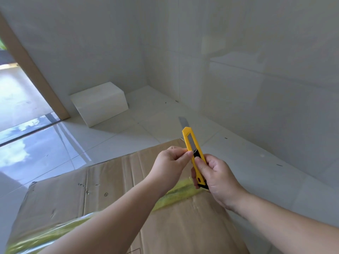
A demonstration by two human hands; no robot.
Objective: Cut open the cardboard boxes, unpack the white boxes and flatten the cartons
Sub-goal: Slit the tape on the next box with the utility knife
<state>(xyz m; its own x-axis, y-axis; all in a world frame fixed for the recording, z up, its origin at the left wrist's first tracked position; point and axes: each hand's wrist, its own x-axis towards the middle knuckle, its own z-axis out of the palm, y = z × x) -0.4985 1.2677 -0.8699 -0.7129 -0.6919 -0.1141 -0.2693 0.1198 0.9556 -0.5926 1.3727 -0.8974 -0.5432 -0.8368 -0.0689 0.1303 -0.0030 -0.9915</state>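
Observation:
A yellow utility knife [190, 142] is held upright above a large brown cardboard box [95, 195], its grey blade pushed out at the top. My right hand [214, 176] grips the knife's lower handle, thumb on the black slider. My left hand [172, 162] pinches the knife's left edge at mid-length with thumb and fingertips. The box lies closed under my forearms, sealed by a strip of yellowish clear tape [176, 195] running across its top. A white box [99, 103] stands on the floor by the far wall.
The floor is glossy white tile [110, 136], with white walls meeting at a corner behind. A wooden door frame [36, 74] at the left opens onto a bright area. Small dark specks dot the tiles to the right.

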